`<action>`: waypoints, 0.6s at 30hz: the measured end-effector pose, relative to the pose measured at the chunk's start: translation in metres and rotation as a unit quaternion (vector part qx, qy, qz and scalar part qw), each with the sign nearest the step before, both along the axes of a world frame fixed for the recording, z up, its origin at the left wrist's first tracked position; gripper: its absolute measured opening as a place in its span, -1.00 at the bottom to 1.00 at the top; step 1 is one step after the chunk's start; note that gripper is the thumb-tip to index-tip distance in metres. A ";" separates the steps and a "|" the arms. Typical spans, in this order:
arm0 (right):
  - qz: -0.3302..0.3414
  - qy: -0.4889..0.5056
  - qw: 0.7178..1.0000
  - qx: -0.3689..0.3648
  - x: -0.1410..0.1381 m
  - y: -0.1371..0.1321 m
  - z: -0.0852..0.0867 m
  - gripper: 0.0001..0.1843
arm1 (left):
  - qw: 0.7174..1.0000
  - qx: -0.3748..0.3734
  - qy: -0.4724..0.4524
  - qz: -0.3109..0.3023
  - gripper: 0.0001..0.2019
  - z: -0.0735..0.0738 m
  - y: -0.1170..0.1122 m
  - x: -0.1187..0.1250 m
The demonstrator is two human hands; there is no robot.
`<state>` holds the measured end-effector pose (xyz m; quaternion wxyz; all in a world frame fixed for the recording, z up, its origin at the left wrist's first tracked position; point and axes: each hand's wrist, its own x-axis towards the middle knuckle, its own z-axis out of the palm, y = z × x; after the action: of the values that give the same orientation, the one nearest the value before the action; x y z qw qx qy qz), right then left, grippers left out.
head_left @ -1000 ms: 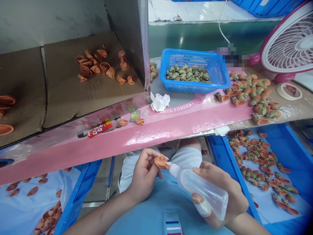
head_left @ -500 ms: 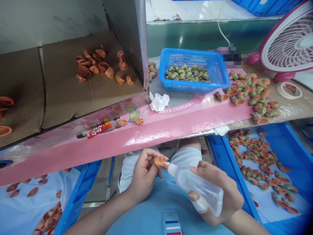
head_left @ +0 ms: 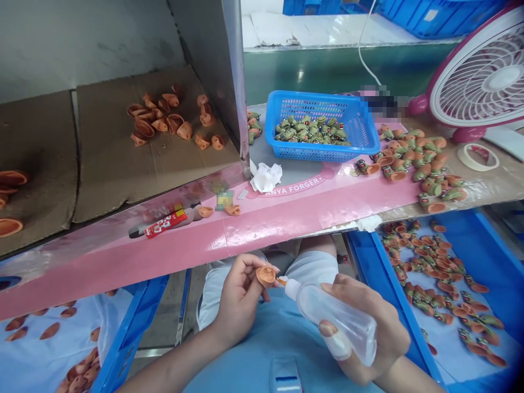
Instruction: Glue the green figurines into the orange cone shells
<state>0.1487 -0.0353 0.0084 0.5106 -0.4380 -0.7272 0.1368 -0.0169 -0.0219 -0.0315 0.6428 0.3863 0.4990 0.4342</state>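
Observation:
My left hand (head_left: 239, 297) pinches a small orange cup-shaped toy part (head_left: 266, 275) between thumb and fingers, over my lap. My right hand (head_left: 368, 333) is wrapped round a clear squeeze bottle (head_left: 333, 319) lying on its side. The bottle's thin orange nozzle points left and its tip sits just right of the orange part, almost touching it. A white bandage covers my right thumb tip.
A pink work board (head_left: 286, 213) crosses the view with a red glue tube (head_left: 166, 222), a crumpled tissue (head_left: 267, 177) and a blue basket (head_left: 323, 128) of green pieces. Orange and green parts lie at right (head_left: 421, 164). Blue bins (head_left: 450, 284) flank my legs. A pink fan (head_left: 478, 82) stands at back right.
The view has tilted slightly, so everything sits a little lower. Both hands hold the same things; the nozzle tip has drawn a little away from the orange part.

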 end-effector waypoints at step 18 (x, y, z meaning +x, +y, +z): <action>-0.048 0.221 0.934 -0.276 0.007 0.033 -0.057 -0.64 | 0.983 -0.036 -0.022 0.176 -0.75 -0.008 0.036 -0.019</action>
<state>0.1561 -0.0023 -0.0488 0.5230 -0.5546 -0.5080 0.4011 -0.0363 0.0141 -0.0396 0.5807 0.2591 0.5602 0.5310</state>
